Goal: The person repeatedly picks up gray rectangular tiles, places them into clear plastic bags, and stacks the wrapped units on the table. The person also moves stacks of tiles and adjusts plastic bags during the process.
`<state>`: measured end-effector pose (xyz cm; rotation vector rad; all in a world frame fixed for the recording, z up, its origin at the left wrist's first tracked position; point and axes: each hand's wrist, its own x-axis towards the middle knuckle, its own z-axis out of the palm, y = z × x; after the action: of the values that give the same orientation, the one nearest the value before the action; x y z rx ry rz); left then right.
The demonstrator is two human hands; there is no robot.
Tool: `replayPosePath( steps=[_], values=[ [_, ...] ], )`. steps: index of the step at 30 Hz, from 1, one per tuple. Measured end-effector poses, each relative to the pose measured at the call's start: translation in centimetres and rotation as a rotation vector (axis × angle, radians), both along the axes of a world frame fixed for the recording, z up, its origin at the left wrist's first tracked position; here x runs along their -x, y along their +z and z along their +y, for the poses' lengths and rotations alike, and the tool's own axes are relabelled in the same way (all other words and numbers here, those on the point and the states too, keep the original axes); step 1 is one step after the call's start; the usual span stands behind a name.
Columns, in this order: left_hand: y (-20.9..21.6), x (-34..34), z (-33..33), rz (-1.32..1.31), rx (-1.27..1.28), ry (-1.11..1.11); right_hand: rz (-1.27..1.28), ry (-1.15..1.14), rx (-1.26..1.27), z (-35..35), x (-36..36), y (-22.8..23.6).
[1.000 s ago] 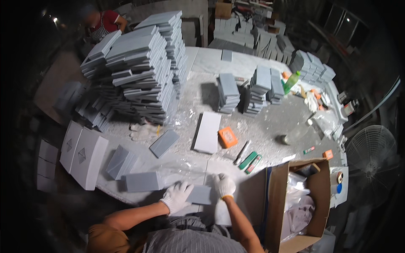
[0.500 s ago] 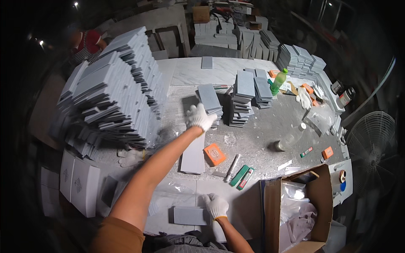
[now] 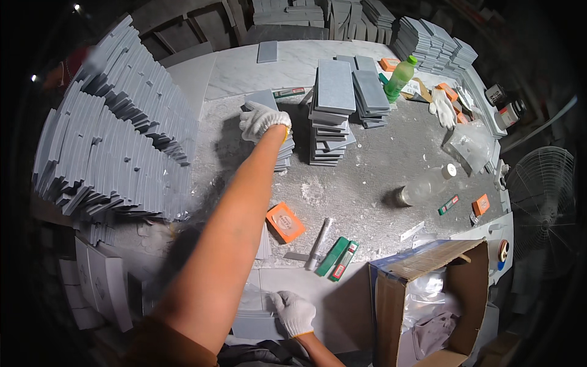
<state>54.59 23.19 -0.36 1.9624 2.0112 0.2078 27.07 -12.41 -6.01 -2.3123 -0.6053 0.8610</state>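
My left hand (image 3: 264, 122), in a white knit glove, reaches far across the table onto a short stack of grey tiles (image 3: 282, 160). Its fingers curl over the left side of the top grey tile (image 3: 262, 98), whose far end shows beyond the glove. My right hand (image 3: 295, 313), gloved alike, stays near the front edge. Its fingers and thumb close at the right end of another grey tile (image 3: 257, 325), which my left forearm partly covers. A taller tile stack (image 3: 334, 85) stands just right of my left hand.
Large tile piles (image 3: 104, 153) rise at the left. An orange box (image 3: 285, 222), a marker-like tube (image 3: 321, 243) and green cases (image 3: 333, 257) lie mid-table. A cardboard box (image 3: 385, 306) stands at the right front, with a clear bottle (image 3: 425, 186) behind it. A fan (image 3: 544, 196) is at far right.
My left hand has moved from the stack's near left side farther onto its top, with its fingers now curled. My right hand remains by the front tile. The view has shifted.
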Motion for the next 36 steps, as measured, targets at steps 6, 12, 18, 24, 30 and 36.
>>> replayPosePath(
  steps=[6, 12, 18, 24, 30, 36],
  values=[
    [2.8, 5.1, -0.2, -0.248, 0.086, -0.113, 0.053, 0.028, 0.014, 0.2, -0.4, 0.5],
    [4.1, 23.7, -8.7, -0.442, -0.190, -0.863, -0.033, 0.027, 0.007, -0.1, 0.4, -0.5],
    [7.0, 41.8, -22.1, -0.270, -0.005, -1.238, -0.034, 0.122, 0.059, -0.7, -0.8, -2.3],
    [1.6, 48.3, -27.0, -0.103, 0.050, -1.349, 0.078, 0.177, 0.100, -0.1, -1.7, -0.7],
    [-0.6, 47.6, -27.5, -0.103, 0.017, -1.403, 0.064, 0.177, 0.070, -0.5, -1.6, -2.1],
    [-1.5, 47.0, -27.3, -0.077, -0.015, -1.423, 0.012, 0.163, 0.012, -0.6, -1.2, -3.1]
  ],
)
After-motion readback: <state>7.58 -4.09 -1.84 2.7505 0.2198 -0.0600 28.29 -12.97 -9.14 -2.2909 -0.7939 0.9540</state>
